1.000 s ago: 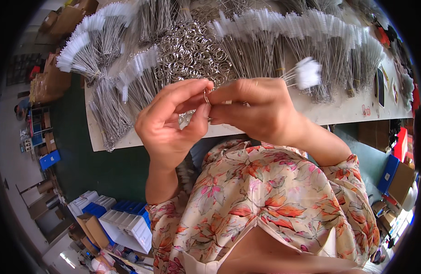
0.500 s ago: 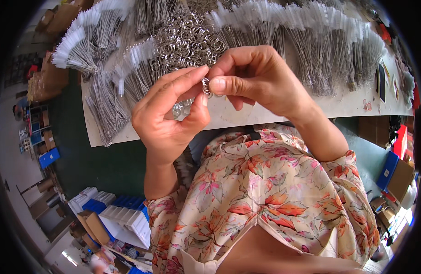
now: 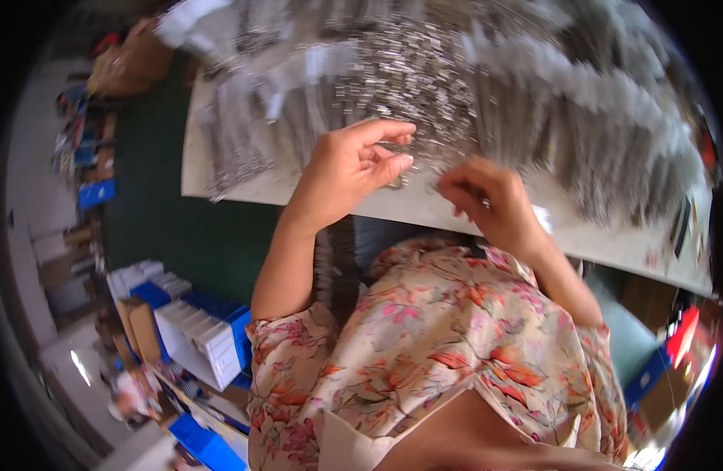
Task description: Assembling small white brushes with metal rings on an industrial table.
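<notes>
My left hand (image 3: 357, 162) hovers over the table's near edge, thumb and forefinger apart and the other fingers curled; nothing plainly shows between the fingertips. To its right, my right hand (image 3: 495, 196) is smeared by motion, its fingers curled inward. A small shiny spot shows at those fingers, too blurred to name. Beyond both hands lies a heap of metal split rings (image 3: 412, 78), also blurred. Wire-handled brushes with white bristles lie in bundles on both sides of it, a left group (image 3: 240, 129) and a right group (image 3: 581, 133).
The white tabletop (image 3: 200, 177) ends just in front of my body. Down on the left, white and blue bins (image 3: 200, 337) stand by the green floor (image 3: 165, 228). A blue box (image 3: 648, 385) is at the lower right.
My hands, which met at the fingertips around small metal rings, have come apart. The right has moved right and down; the left forefinger and thumb now stand apart. The whole view has shifted.
</notes>
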`<act>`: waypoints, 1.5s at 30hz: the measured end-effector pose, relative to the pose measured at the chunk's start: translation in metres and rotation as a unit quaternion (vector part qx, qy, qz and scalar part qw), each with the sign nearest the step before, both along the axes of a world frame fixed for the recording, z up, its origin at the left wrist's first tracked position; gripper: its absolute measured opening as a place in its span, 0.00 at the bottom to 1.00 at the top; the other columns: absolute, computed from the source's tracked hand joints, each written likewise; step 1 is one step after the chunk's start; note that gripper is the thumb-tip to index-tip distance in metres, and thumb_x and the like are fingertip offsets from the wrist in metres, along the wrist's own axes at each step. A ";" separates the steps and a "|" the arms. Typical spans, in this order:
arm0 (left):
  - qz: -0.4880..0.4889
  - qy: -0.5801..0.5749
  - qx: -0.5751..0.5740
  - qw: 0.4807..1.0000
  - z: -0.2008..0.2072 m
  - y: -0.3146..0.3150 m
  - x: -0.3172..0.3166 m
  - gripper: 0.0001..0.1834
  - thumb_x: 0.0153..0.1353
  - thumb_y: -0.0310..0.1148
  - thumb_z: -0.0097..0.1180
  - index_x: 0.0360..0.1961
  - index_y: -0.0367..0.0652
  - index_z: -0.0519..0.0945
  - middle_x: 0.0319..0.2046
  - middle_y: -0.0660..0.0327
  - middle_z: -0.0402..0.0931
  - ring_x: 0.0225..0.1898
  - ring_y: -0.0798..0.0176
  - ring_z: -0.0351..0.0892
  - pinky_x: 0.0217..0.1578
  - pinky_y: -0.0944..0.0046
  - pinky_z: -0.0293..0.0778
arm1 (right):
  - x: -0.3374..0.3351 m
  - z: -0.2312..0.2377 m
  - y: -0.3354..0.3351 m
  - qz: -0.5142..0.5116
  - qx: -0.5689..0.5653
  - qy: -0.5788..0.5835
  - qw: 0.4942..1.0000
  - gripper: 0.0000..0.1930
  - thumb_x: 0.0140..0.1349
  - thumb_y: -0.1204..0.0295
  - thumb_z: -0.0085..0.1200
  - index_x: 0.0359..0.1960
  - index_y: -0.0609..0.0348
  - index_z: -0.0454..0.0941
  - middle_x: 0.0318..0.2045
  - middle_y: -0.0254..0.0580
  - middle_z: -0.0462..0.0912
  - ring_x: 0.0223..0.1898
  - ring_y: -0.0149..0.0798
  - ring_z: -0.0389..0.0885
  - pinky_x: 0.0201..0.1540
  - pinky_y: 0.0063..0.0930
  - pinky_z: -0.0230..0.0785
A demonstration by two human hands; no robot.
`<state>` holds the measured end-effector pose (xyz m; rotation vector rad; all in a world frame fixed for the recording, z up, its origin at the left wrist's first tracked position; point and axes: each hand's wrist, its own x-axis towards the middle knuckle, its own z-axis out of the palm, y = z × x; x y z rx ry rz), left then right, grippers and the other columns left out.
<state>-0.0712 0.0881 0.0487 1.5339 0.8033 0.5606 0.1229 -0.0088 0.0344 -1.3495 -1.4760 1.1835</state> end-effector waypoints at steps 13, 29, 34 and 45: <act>0.363 0.500 0.037 0.785 -0.059 0.142 -0.259 0.16 0.52 0.42 0.57 0.22 0.38 0.79 0.15 0.62 0.75 0.15 0.71 0.72 0.17 0.67 0.68 | -0.001 -0.057 -0.033 0.029 0.243 -0.336 0.910 0.12 0.43 0.80 0.54 0.32 0.56 0.77 0.29 0.35 0.76 0.32 0.39 0.75 0.34 0.31 0.70; 0.471 0.072 0.271 0.837 -0.004 0.135 -0.159 0.10 0.64 0.35 0.46 0.39 0.42 0.76 0.29 0.62 0.77 0.20 0.71 0.72 0.21 0.72 0.72 | 0.100 -0.029 0.046 -0.236 0.158 -0.340 0.897 0.08 0.55 0.68 0.54 0.31 0.61 0.76 0.28 0.43 0.79 0.28 0.45 0.79 0.31 0.34 0.71; 0.187 0.366 0.296 0.862 -0.040 0.112 -0.059 0.12 0.58 0.37 0.53 0.30 0.38 0.79 0.21 0.56 0.77 0.20 0.63 0.73 0.27 0.62 0.70 | 0.095 -0.037 0.074 -0.254 -0.016 -0.503 0.826 0.12 0.52 0.63 0.55 0.32 0.58 0.73 0.33 0.45 0.79 0.36 0.48 0.79 0.37 0.39 0.71; 0.200 0.372 0.318 0.849 -0.062 0.097 -0.039 0.13 0.56 0.37 0.57 0.29 0.36 0.76 0.22 0.56 0.77 0.23 0.59 0.74 0.28 0.61 0.70 | 0.110 -0.002 0.039 -0.307 0.149 0.003 0.940 0.06 0.55 0.74 0.49 0.34 0.60 0.72 0.27 0.43 0.80 0.29 0.38 0.81 0.33 0.29 0.73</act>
